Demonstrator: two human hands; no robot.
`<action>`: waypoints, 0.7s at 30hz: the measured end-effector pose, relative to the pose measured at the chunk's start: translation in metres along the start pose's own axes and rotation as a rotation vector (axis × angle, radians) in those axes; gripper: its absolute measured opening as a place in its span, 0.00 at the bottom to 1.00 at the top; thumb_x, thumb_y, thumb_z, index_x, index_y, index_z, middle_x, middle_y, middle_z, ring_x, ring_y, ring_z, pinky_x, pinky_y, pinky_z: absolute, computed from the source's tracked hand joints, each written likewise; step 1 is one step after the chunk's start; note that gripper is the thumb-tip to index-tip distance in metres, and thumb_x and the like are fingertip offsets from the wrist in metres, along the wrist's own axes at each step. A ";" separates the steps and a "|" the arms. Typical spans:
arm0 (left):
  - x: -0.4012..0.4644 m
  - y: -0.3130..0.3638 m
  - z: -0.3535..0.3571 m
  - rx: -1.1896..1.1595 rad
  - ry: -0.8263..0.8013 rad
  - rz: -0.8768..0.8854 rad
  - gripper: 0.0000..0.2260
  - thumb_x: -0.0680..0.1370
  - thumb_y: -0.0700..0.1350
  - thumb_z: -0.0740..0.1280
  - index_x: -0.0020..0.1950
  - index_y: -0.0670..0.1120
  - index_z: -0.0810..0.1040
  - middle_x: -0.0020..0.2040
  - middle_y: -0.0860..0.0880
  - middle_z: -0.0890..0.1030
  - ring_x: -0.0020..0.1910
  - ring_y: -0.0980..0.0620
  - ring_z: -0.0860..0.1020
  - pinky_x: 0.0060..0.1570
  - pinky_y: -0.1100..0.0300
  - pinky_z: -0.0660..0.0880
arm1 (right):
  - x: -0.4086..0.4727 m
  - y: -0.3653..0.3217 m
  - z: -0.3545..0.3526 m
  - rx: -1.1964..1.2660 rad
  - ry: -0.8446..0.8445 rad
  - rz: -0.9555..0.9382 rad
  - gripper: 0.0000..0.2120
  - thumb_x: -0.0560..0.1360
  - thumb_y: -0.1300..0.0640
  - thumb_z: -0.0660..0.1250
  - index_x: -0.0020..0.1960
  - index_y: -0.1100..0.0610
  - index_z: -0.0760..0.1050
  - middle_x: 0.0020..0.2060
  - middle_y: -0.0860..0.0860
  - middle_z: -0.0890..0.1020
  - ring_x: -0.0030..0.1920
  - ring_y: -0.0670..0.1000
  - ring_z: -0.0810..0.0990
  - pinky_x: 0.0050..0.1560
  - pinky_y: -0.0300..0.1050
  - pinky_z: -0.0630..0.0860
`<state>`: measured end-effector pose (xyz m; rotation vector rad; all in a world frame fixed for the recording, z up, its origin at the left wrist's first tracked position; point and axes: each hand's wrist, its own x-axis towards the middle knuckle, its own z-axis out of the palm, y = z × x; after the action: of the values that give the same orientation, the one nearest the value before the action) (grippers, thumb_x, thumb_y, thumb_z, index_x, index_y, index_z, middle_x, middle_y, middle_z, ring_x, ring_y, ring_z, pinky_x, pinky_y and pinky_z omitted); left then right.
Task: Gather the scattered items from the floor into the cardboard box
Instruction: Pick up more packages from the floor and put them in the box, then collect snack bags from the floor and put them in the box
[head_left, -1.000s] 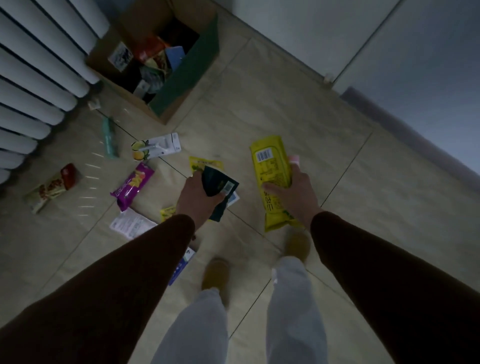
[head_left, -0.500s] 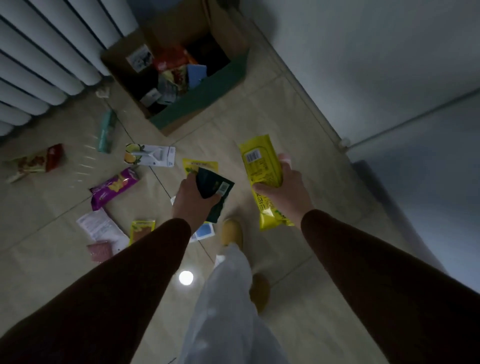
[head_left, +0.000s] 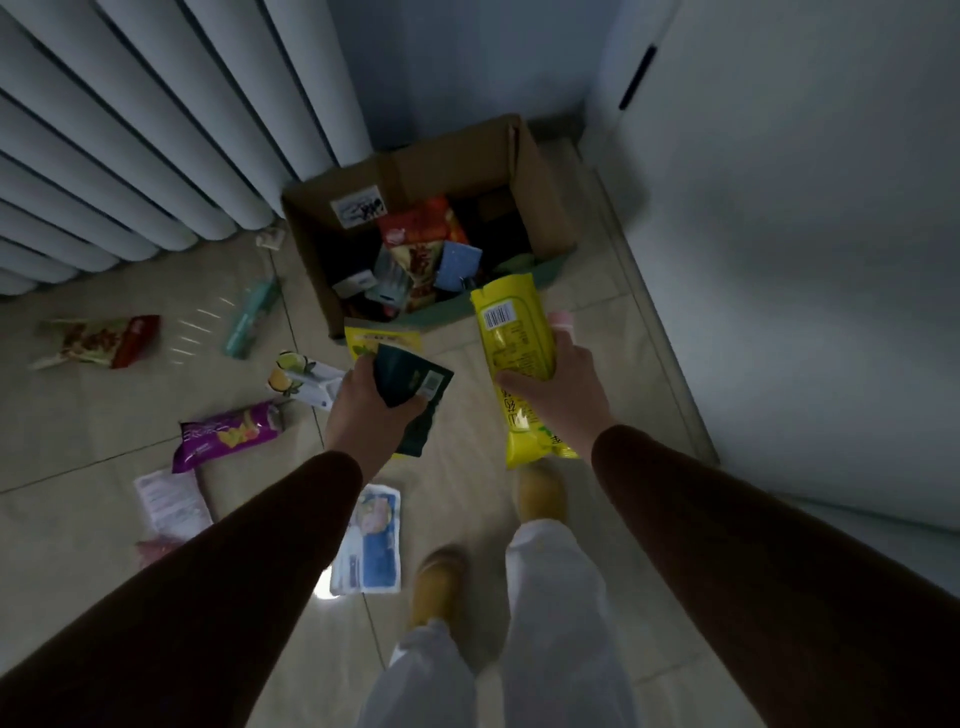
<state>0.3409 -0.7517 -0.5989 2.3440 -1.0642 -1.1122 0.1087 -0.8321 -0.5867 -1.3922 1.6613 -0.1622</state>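
An open cardboard box (head_left: 540, 187) with a green front edge stands on the floor ahead, holding several packets. My left hand (head_left: 363, 410) grips a dark green pouch (head_left: 410, 395) together with a small yellow packet (head_left: 382, 338) behind it, just short of the box's front. My right hand (head_left: 556, 395) holds a long yellow packet (head_left: 511, 338) with a barcode and something pink; the packet's top end reaches the box's front edge. On the floor to the left lie a purple snack bag (head_left: 228, 431), a white lemon-printed card (head_left: 304, 382), a teal tube (head_left: 252, 317) and a red-green bag (head_left: 98, 340).
A white ribbed radiator (head_left: 130, 130) runs along the left. A white wall or cabinet (head_left: 805, 260) closes in the right side. A blue-white packet (head_left: 371, 540), a white paper (head_left: 171, 501) and a pink item (head_left: 153, 551) lie by my yellow slippers (head_left: 540, 493).
I have stepped toward the box, which now lies straight ahead and close. Both hands still grip their packets and have come up to the box's front edge.
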 end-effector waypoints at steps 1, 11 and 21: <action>0.012 0.007 -0.001 -0.015 0.004 -0.018 0.26 0.71 0.55 0.76 0.63 0.48 0.70 0.58 0.45 0.79 0.55 0.43 0.79 0.54 0.43 0.79 | 0.018 -0.005 -0.003 -0.009 -0.014 -0.004 0.45 0.67 0.37 0.76 0.78 0.47 0.60 0.61 0.53 0.71 0.58 0.56 0.78 0.59 0.57 0.79; 0.145 0.080 -0.025 -0.175 0.138 -0.049 0.33 0.73 0.52 0.75 0.71 0.54 0.61 0.65 0.43 0.77 0.59 0.41 0.79 0.57 0.42 0.79 | 0.188 -0.092 -0.031 -0.017 -0.120 -0.167 0.48 0.62 0.34 0.76 0.76 0.43 0.57 0.65 0.54 0.76 0.59 0.58 0.80 0.59 0.61 0.80; 0.140 0.064 -0.024 0.120 0.152 -0.048 0.28 0.79 0.52 0.66 0.77 0.48 0.62 0.71 0.42 0.70 0.69 0.41 0.69 0.65 0.46 0.68 | 0.200 -0.112 -0.009 -0.580 -0.079 -0.419 0.33 0.80 0.48 0.65 0.81 0.53 0.58 0.80 0.56 0.62 0.75 0.63 0.66 0.70 0.60 0.70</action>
<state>0.3862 -0.8993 -0.6193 2.5137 -1.0510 -0.8916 0.1965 -1.0401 -0.6239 -2.1474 1.3831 0.1518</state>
